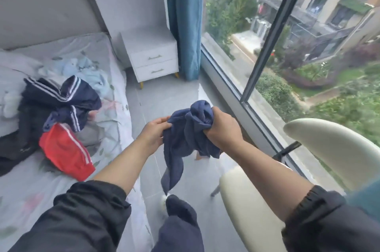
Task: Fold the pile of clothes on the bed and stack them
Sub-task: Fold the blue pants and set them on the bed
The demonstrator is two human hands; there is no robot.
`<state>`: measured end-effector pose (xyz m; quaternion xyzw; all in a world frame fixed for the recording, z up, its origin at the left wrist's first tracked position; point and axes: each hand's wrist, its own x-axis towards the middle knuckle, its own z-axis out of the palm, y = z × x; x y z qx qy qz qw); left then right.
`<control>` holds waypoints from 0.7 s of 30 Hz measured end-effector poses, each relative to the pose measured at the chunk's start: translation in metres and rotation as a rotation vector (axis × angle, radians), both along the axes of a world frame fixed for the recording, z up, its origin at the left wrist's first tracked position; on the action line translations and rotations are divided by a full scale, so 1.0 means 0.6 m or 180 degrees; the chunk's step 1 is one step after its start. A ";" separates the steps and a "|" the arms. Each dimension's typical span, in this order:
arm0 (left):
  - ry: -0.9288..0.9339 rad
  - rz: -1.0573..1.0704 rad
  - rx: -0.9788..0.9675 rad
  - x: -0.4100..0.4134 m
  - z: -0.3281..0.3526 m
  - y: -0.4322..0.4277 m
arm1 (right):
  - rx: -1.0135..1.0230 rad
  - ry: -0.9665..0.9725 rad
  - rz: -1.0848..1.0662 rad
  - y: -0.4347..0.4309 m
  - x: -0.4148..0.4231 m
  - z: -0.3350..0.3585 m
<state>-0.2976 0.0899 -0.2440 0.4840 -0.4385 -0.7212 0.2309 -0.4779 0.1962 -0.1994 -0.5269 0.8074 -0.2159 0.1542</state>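
A crumpled navy blue garment (185,140) hangs in the air over the floor beside the bed. My right hand (223,128) grips a bunched part of it at the top. My left hand (155,131) pinches its left edge with thumb and fingers. One twisted end dangles down toward my knee. On the bed (30,194) to the left lies the pile: a navy jacket with white stripes (65,97), red shorts with white stripes (65,155), a black garment (22,136) and light blue clothes (82,70) further back.
A white two-drawer nightstand (153,60) stands past the bed by a blue curtain (185,21). A floor-to-ceiling window (287,46) runs along the right. A cream chair (253,200) sits at my right. Grey tiled floor (164,95) lies between bed and window.
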 end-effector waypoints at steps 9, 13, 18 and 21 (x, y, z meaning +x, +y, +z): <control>0.0876 0.0548 -0.0106 0.140 0.032 -0.254 | 0.0057 0.0104 0.1151 -0.384 0.165 0.032; 0.1020 0.1090 -0.0300 0.232 0.040 -0.301 | 0.0133 0.0033 0.1728 -0.469 0.258 0.032; 0.0505 0.1808 -0.0685 0.347 0.067 -0.329 | 0.0159 -0.0327 0.2409 -0.560 0.389 0.046; 0.0080 0.2384 -0.0777 0.413 0.076 -0.333 | 0.0296 -0.0522 0.3156 -0.608 0.465 0.055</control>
